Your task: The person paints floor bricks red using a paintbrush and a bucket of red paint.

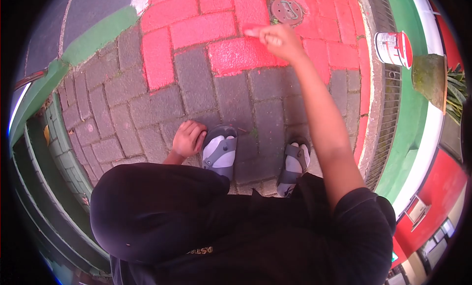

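My right hand [276, 40] is stretched forward over the red-painted paving bricks [201, 29]. Its fingers are curled and one digit sticks out to the left; anything inside the fist is hidden. My left hand [189, 138] hangs low with the fingers curled in, next to my left grey sandal [220, 152], and nothing shows in it. I am crouched over grey unpainted bricks [196, 83], with my right sandal [295, 164] beside the other.
A white and red paint can [393, 48] stands on the metal drain grate [388, 118] at the right. A potted plant [431, 79] sits beyond it on the green kerb. A round metal cover [286, 9] lies in the red bricks ahead.
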`<state>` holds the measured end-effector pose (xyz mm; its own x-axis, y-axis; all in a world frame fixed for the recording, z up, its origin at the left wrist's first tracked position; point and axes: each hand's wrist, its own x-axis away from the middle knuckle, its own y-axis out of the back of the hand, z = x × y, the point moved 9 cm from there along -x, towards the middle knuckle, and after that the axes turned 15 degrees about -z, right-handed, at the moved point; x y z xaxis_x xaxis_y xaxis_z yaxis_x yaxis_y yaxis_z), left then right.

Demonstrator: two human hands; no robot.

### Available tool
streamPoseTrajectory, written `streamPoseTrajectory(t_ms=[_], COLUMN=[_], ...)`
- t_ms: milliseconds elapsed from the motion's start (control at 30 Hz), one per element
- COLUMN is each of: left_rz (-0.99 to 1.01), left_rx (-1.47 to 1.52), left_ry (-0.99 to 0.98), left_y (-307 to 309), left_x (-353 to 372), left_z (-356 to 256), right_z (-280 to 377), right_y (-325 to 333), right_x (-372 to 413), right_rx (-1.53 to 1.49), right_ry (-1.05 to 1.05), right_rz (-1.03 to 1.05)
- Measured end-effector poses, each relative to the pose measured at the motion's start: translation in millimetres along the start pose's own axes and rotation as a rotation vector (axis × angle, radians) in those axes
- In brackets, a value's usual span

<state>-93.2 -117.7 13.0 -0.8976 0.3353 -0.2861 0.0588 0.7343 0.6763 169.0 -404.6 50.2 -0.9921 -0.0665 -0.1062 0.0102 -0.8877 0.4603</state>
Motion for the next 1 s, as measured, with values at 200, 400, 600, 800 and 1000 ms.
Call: streamPoseTrajectory(t_ms=[200, 400, 600, 800, 1000], left_rz=[-0.017, -0.001, 0.013, 0.003, 0.015], left_rx=[0.008, -0.005, 0.0, -0.032, -0.02], left_ry=[-0.007, -0.016, -0.002, -0.023, -0.002], left_y=[1, 0, -3, -3, -3], left_x=[0, -1, 2, 2, 0], left_z=[0, 1, 4, 5, 2], right_z=[-8, -57, -3, -13, -6], right_y=[-9, -19, -9, -6, -5], right_x=[3, -109, -58, -14, -68], right_rx=[-0.236, -0.224, 0.005, 0.033, 0.255], right_ry=[-0.101, -0.218, 0.199, 0.093, 0.176], right_rz=[0.354, 0.286, 0.207, 0.442, 0.098])
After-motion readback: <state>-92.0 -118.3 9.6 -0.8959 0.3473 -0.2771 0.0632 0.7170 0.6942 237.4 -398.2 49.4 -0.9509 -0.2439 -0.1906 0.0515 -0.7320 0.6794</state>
